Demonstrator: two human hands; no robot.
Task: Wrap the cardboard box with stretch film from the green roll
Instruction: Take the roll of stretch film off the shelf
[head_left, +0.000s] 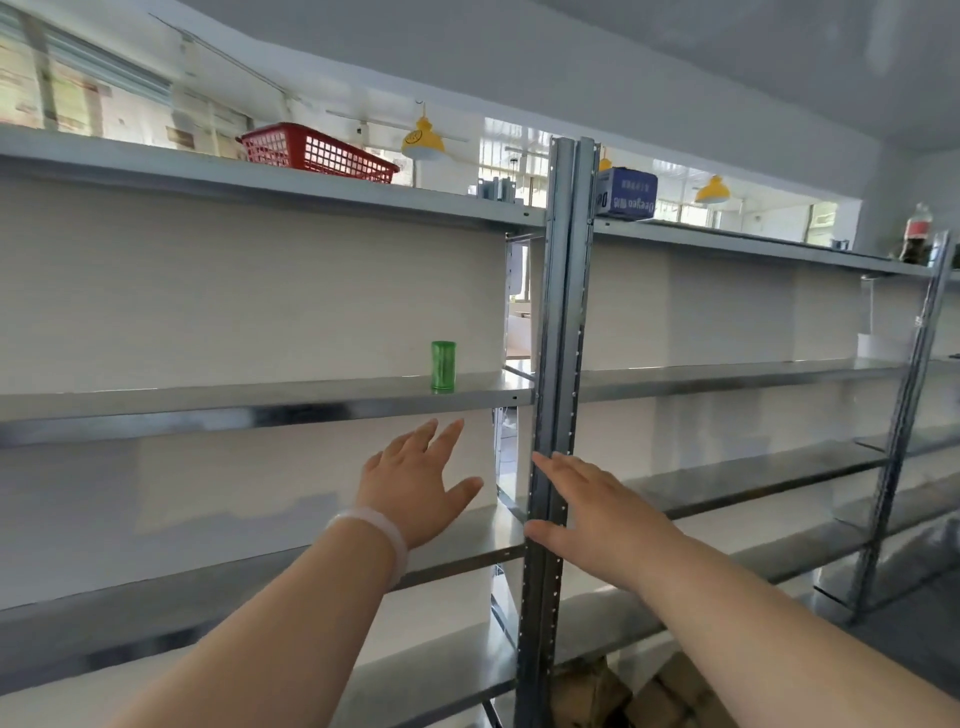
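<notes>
One upright green plastic roll of stretch film (443, 365) stood on the grey metal middle shelf (260, 397), just above two raised hands. The left hand (415, 483) and right hand (587, 506) were both spread flat, holding nothing. One red plastic mesh basket (317, 153) sat on the top shelf (156, 161), its contents unseen. Low down lay blurred brown cardboard boxes (623, 686) — perhaps two.

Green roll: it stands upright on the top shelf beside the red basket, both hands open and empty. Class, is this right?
Not quite. The head view shows the green roll upright one shelf below the red basket. The left hand and right hand are open and empty.
</notes>
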